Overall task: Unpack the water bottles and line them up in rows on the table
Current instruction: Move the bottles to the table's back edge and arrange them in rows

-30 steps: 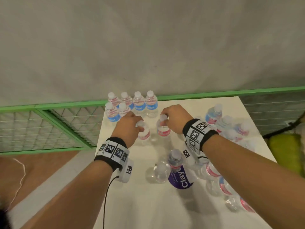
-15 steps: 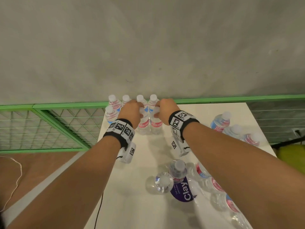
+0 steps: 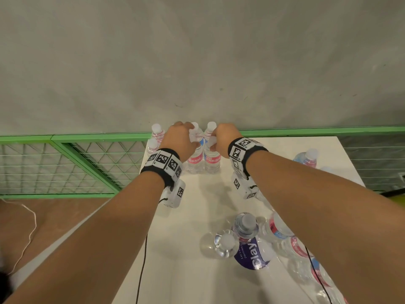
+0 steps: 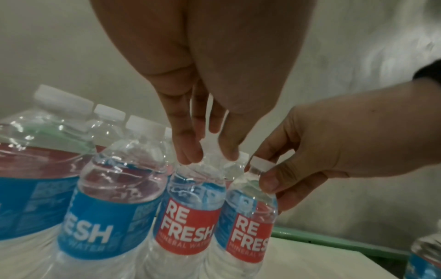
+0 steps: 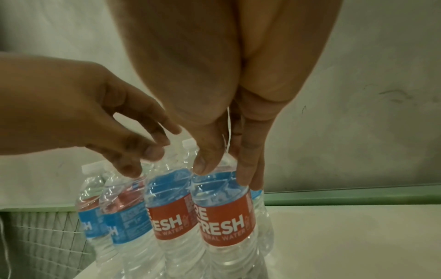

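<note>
Two clear water bottles with red labels stand side by side at the table's far left. My left hand (image 3: 183, 140) (image 4: 207, 156) pinches the neck of the left red-label bottle (image 3: 194, 160) (image 4: 188, 213) from above. My right hand (image 3: 217, 141) (image 5: 224, 169) pinches the top of the right red-label bottle (image 3: 212, 160) (image 5: 226, 224), thumb in front and fingers behind. Both bottles stand upright on the white table (image 3: 192, 270). Just behind and left of them stand rows of blue-label bottles (image 3: 156, 131) (image 4: 105, 217).
Several loose bottles (image 3: 244, 226) lie and stand in clear wrap with a purple label (image 3: 252, 253) under my right forearm. More bottles (image 3: 306, 157) sit at the table's right. A green mesh railing (image 3: 306, 131) and grey wall lie beyond the far edge.
Both hands moved from mid-table to the far left, each carrying a red-label bottle. The two bottles now stand against the rows.
</note>
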